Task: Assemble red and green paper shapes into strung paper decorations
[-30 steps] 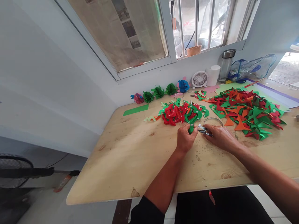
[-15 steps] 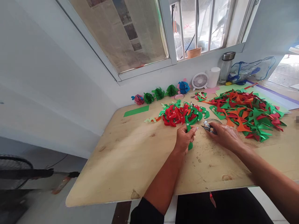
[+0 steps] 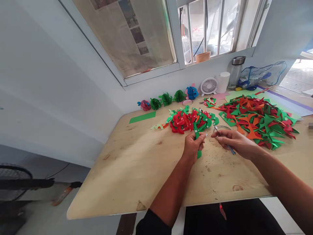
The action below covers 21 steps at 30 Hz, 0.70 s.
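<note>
My left hand pinches a curved green paper cut-out dotted with small white squares. A tiny white piece shows at its fingertips. My right hand is closed on a slim pointed tool with a bluish rear end; its exact kind is unclear. The tool's tip points up and left, with a small white bit by it. Beneath and behind these fingers lies a clear round ring or dish, partly covered. Just beyond my left hand is a heap of red and green cut-outs, some with white squares.
Red, orange and green paper scraps are piled at right on the wooden table. Along the wall stand folded paper figures, a small white fan, a white cylinder and a glass bottle. A green paper strip lies at left.
My right hand has turned, and the tool now lies slanted across its fingers with the rear end showing below. My left hand keeps its place with the green cut-out.
</note>
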Motion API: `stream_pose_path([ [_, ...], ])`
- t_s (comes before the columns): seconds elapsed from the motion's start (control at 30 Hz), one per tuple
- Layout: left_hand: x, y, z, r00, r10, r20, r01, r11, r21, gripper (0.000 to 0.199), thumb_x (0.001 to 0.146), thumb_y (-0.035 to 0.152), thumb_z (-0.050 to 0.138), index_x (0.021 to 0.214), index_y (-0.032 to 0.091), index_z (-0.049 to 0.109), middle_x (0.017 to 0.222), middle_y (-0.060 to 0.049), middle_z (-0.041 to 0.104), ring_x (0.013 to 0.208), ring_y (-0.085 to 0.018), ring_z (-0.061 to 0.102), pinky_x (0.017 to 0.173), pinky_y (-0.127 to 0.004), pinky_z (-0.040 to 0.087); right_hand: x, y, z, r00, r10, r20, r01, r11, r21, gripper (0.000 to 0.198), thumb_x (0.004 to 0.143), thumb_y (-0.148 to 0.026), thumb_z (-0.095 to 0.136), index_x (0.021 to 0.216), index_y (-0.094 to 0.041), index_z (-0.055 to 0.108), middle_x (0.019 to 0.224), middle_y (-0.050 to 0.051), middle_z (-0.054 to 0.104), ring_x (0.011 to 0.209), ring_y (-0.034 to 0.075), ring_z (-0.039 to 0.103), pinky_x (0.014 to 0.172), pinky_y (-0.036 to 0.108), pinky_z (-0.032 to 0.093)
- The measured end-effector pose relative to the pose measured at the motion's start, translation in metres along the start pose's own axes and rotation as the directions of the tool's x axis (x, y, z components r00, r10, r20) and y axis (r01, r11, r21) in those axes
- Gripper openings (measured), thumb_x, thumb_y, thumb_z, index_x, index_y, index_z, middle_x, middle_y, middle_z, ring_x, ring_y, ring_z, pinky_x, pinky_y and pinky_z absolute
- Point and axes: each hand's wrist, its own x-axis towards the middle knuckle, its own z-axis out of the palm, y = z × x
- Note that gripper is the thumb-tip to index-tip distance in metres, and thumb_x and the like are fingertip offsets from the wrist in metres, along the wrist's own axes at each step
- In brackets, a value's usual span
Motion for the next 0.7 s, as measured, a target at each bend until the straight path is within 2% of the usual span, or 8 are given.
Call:
stream_pose_path([
  [0.07,-0.001,0.0,0.0,1.0,-0.003,0.008,0.003,1.0,-0.018,0.03,0.057,0.036,0.076,0.067,0.011,0.061,0.05,0.006,0.046,0.034,0.0,0.032,0.036,-0.018,0.021,-0.003,-0.002,-0.002,0.996,0.021,0.088,-0.041,0.971,0.234,0.036,0.079,-0.046,0.058,0.1,-0.017,0.059,0.059,-0.004,0.04,0.048,0.009,0.033,0.044,0.024,0.026],
  [0.13,-0.001,0.001,0.001,1.0,0.002,0.015,-0.001,1.0,-0.031,0.031,0.057,0.037,0.076,0.068,0.012,0.061,0.05,0.006,0.046,0.035,0.0,0.032,0.037,-0.018,0.022,-0.005,-0.002,-0.004,0.991,0.017,0.136,-0.068,0.924,0.377,0.032,0.079,-0.042,0.06,0.098,-0.017,0.061,0.062,-0.004,0.04,0.047,0.007,0.03,0.043,0.024,0.025],
  [0.3,-0.004,0.003,0.002,0.998,0.048,0.031,-0.047,0.998,-0.041,0.028,0.062,0.036,0.074,0.07,0.012,0.062,0.055,0.004,0.051,0.035,-0.001,0.034,0.038,-0.019,0.023,-0.006,0.0,-0.004,0.984,-0.003,0.178,-0.086,0.869,0.487,0.027,0.079,-0.037,0.063,0.097,-0.016,0.063,0.063,-0.003,0.042,0.047,0.005,0.03,0.042,0.023,0.023],
  [0.53,-0.006,0.006,0.003,0.994,0.101,0.037,-0.099,0.994,-0.047,0.027,0.063,0.037,0.073,0.069,0.013,0.062,0.059,0.002,0.057,0.034,0.0,0.033,0.037,-0.02,0.024,-0.004,-0.003,0.001,0.994,0.003,0.105,-0.037,0.945,0.325,0.037,0.078,-0.043,0.063,0.103,-0.015,0.062,0.059,-0.004,0.042,0.046,0.006,0.033,0.042,0.023,0.027],
  [0.63,-0.006,0.006,0.003,0.996,0.089,0.031,-0.086,0.994,-0.067,0.027,0.063,0.036,0.073,0.069,0.013,0.062,0.06,0.002,0.057,0.035,0.0,0.033,0.037,-0.02,0.023,-0.003,-0.004,0.005,1.0,0.003,0.017,-0.006,0.986,0.169,0.041,0.076,-0.047,0.063,0.104,-0.016,0.061,0.057,-0.005,0.041,0.047,0.008,0.035,0.042,0.022,0.027],
  [0.7,-0.006,0.006,0.003,0.996,0.08,0.025,-0.078,0.994,-0.082,0.027,0.062,0.036,0.074,0.069,0.013,0.061,0.061,0.002,0.058,0.035,0.0,0.034,0.037,-0.02,0.022,-0.001,-0.004,0.008,0.998,-0.001,-0.067,0.001,1.0,0.006,0.042,0.076,-0.05,0.061,0.101,-0.017,0.061,0.054,-0.006,0.039,0.047,0.008,0.036,0.041,0.022,0.026],
])
